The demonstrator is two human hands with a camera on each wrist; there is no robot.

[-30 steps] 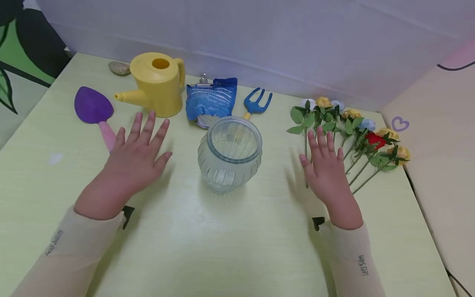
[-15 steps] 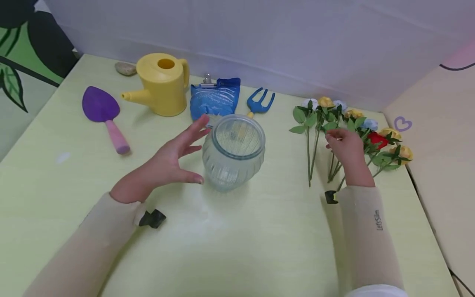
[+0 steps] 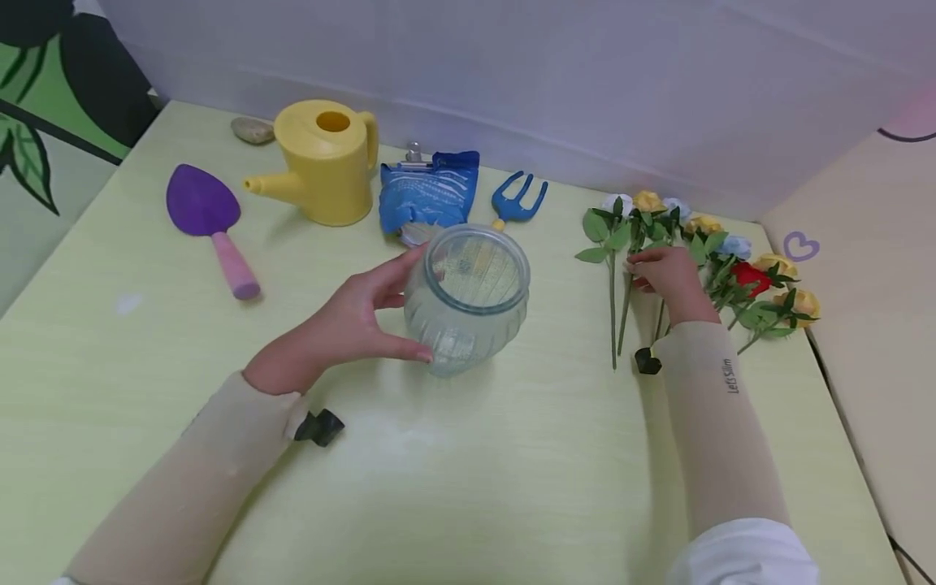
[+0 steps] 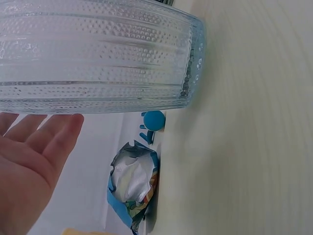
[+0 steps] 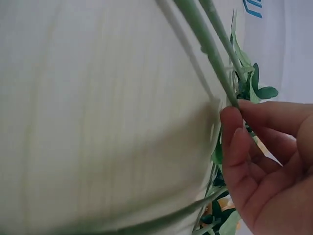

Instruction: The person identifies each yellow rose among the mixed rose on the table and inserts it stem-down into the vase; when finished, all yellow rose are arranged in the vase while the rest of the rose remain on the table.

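A ribbed clear glass vase stands upright on the table. My left hand holds its left side, thumb at the front and fingers at the back; in the left wrist view, fingertips touch the dotted glass. At the right, my right hand pinches a green flower stem between thumb and forefinger. That stem lies beside one with a white bloom; its own bloom seems to be a yellow one. Several other artificial flowers, including a red one, lie around and beyond this hand.
Behind the vase lie a blue bag with a clip and a blue hand fork. A yellow watering can, a stone and a purple trowel with pink handle are at the left. A wall covering borders the back.
My left hand has moved right from above the trowel handle and taken hold of the vase. My right hand has moved to the flowers, and its spread fingers have closed on a stem.
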